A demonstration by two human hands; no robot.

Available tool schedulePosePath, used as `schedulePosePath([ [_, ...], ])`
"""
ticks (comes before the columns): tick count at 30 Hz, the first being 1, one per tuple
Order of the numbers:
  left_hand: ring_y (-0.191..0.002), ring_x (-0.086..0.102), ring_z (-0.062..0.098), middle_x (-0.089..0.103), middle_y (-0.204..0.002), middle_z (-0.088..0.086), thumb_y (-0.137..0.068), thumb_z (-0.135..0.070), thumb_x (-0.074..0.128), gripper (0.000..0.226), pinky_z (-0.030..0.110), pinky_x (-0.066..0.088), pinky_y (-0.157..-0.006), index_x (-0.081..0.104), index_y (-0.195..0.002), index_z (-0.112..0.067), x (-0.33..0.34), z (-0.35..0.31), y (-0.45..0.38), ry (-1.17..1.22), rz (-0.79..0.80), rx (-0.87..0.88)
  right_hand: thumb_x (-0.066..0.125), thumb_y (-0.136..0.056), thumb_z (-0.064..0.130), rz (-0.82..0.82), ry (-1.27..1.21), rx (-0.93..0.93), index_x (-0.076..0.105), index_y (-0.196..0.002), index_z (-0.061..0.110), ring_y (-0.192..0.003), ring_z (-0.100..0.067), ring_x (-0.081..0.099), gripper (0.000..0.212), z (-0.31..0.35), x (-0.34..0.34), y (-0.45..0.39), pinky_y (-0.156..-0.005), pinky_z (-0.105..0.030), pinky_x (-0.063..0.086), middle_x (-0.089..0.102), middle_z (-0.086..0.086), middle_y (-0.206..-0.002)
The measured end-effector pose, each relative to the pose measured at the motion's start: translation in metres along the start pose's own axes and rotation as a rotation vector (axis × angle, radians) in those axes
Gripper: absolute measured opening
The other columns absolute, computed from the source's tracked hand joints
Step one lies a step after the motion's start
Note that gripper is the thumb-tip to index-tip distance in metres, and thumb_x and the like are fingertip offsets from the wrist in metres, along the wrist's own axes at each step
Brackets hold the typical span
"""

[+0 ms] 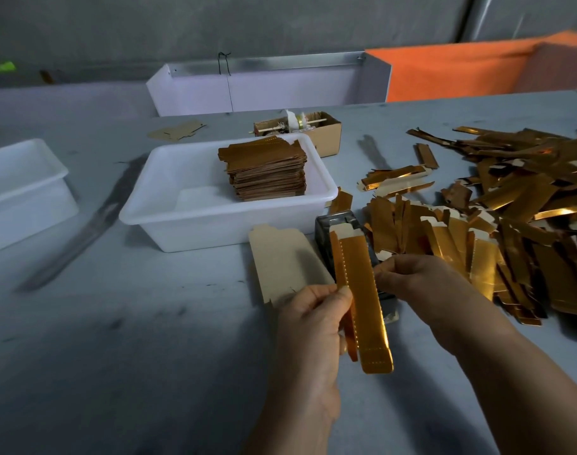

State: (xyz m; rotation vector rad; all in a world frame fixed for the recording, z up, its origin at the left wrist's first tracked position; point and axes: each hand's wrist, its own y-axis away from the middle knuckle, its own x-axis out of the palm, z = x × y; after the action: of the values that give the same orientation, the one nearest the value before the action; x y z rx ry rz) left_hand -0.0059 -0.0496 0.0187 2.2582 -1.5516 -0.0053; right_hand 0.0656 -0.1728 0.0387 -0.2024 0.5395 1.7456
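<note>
Small packing workshop, by the look: grey desk [116, 339] heaped w/ gold foil carton blanks [526, 205], flat stack [267, 169] in white plastic bin [169, 221], bare concrete wall [215, 24] behind.

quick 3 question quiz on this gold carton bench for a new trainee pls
1. True or false: the left hand and the right hand both have a grip on the gold carton blank.
2. Where is the neat stack of blanks? A) in the white tub B) in the right hand C) on the floor
3. Fill in: the loose pile of gold blanks lies to the person's ____.
Key: 1 true; 2 A; 3 right
</note>
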Motion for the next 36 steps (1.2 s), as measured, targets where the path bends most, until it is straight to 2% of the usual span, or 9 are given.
schedulePosePath([
  [4, -0.062, 0.052, 0.011, 0.066, -0.081, 0.008, -0.091, -0.024, 0.061, 0.011, 0.019, 0.042, -0.053, 0.067, -0.091, -0.015, 0.006, 0.002, -0.002, -0.015, 0.004, -0.009, 0.053, -0.091, 0.015, -0.021, -0.249, 0.034, 0.068, -0.083, 0.012, -0.091, -0.016, 0.062, 0.017, -0.004, 0.004, 0.006, -0.082, -0.031, 0.044, 0.07, -0.004, -0.088],
  [8, -0.067, 0.056, 0.016, 0.069, -0.082, 0.008, -0.09, -0.024, 0.062, 0.009, 0.02, 0.045, -0.055, 0.068, -0.088, -0.018, 0.005, 0.005, -0.003, -0.002, -0.016, 0.005, 0.053, -0.091, 0.015, -0.005, -0.529, 0.051, 0.067, -0.083, 0.011, -0.074, -0.006, 0.067, 0.017, -0.001, 0.0, 0.012, -0.071, -0.022, 0.042, 0.072, 0.005, -0.073],
  [10, -0.067, 0.057, 0.015, 0.069, -0.082, 0.008, -0.09, -0.024, 0.062, 0.009, 0.02, 0.045, -0.055, 0.068, -0.088, -0.017, 0.005, 0.004, -0.003, -0.009, -0.01, 0.011, 0.055, -0.09, 0.015, -0.034, -0.464, 0.003, 0.068, -0.081, 0.014, -0.082, -0.007, 0.062, 0.016, -0.002, 0.001, 0.015, -0.081, -0.026, 0.041, 0.071, 0.004, -0.078],
  [13, -0.059, 0.052, 0.01, 0.067, -0.08, 0.007, -0.091, -0.022, 0.062, 0.009, 0.016, 0.041, -0.049, 0.068, -0.09, -0.015, 0.003, 0.003, -0.004, -0.012, -0.001, 0.025, 0.059, -0.088, 0.021, -0.18, -0.116, -0.087, 0.066, -0.074, 0.017, -0.1, -0.004, 0.051, 0.016, -0.009, 0.003, 0.02, -0.089, -0.032, 0.042, 0.062, 0.007, -0.109],
  [17, -0.053, 0.054, 0.005, 0.066, -0.072, -0.001, -0.091, -0.02, 0.062, 0.008, 0.011, 0.039, -0.043, 0.067, -0.09, -0.014, 0.007, 0.003, -0.003, -0.017, 0.022, 0.054, 0.061, -0.087, 0.025, -0.286, 0.209, -0.179, 0.062, -0.073, 0.021, -0.1, 0.0, 0.037, 0.015, -0.013, 0.006, 0.026, -0.069, -0.009, 0.03, 0.041, 0.014, -0.118],
  [20, -0.059, 0.06, 0.004, 0.067, -0.068, -0.007, -0.09, -0.021, 0.063, 0.007, 0.016, 0.044, -0.052, 0.068, -0.087, -0.017, 0.01, 0.004, -0.002, -0.018, 0.054, 0.084, 0.061, -0.087, 0.022, -0.328, 0.221, -0.232, 0.058, -0.068, 0.024, -0.083, 0.004, 0.041, 0.019, -0.015, 0.01, 0.027, -0.064, -0.007, 0.029, 0.041, 0.015, -0.116],
  [24, -0.063, 0.063, 0.002, 0.068, -0.069, -0.008, -0.091, -0.02, 0.063, 0.006, 0.018, 0.047, -0.056, 0.067, -0.089, -0.017, 0.012, 0.001, -0.003, 0.006, 0.075, 0.115, 0.062, -0.085, 0.02, -0.33, 0.206, -0.248, 0.056, -0.065, 0.025, -0.079, 0.01, 0.044, 0.022, -0.02, 0.013, 0.029, -0.065, -0.006, 0.031, 0.044, 0.014, -0.118],
  [29, -0.075, 0.069, 0.01, 0.073, -0.083, -0.001, -0.092, -0.022, 0.061, 0.01, 0.024, 0.053, -0.067, 0.067, -0.096, -0.015, 0.011, -0.001, -0.004, -0.064, 0.122, 0.12, 0.064, -0.084, 0.019, -0.355, 0.185, -0.235, 0.056, -0.067, 0.026, -0.095, -0.004, 0.048, 0.02, -0.025, 0.018, 0.031, -0.069, -0.011, 0.035, 0.048, 0.008, -0.127],
  [36, -0.078, 0.07, 0.006, 0.073, -0.082, -0.011, -0.093, -0.026, 0.06, 0.007, 0.018, 0.052, -0.061, 0.064, -0.088, -0.027, 0.012, 0.001, -0.006, -0.234, 0.083, 0.201, 0.066, -0.082, 0.021, -0.387, 0.101, -0.251, 0.06, -0.071, 0.023, -0.103, -0.007, 0.049, 0.013, -0.032, 0.026, 0.034, -0.076, -0.018, 0.04, 0.046, 0.01, -0.126],
])
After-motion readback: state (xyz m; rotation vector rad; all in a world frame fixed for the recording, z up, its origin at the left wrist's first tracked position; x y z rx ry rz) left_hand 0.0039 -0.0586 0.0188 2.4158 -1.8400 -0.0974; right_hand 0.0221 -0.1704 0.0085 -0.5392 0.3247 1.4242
